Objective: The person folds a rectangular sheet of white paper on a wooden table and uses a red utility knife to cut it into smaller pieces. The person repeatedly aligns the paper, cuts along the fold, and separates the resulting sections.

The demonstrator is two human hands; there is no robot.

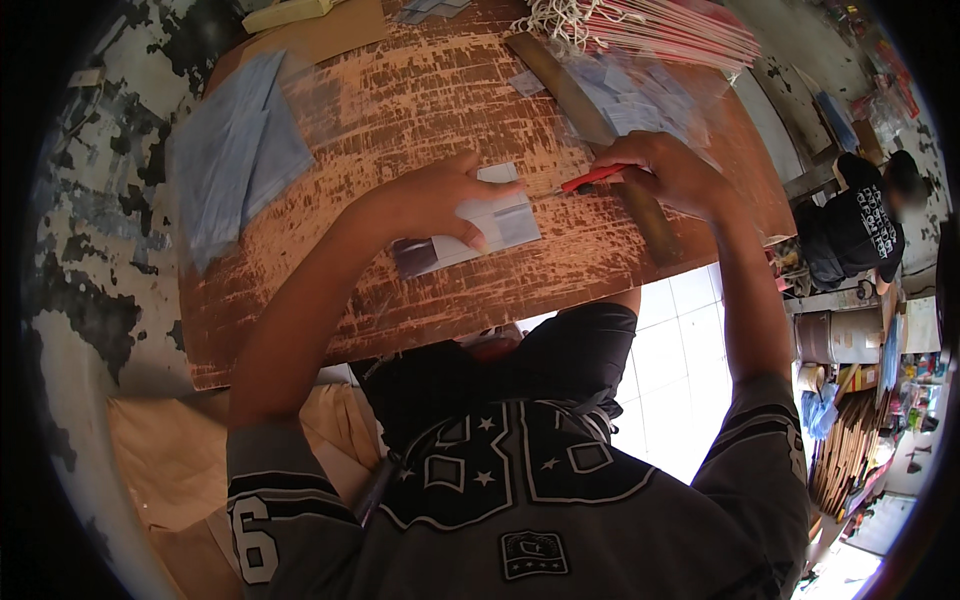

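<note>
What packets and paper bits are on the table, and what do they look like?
Clear plastic packet: flat, under the left hand, white-blue sheets inside, dark at one end.
Blue sheet stack: left side of the wooden table, pale blue, in clear wrap.
Small paper slips: pale blue-white, scattered beyond the right hand, which holds a red-handled tool.
</note>
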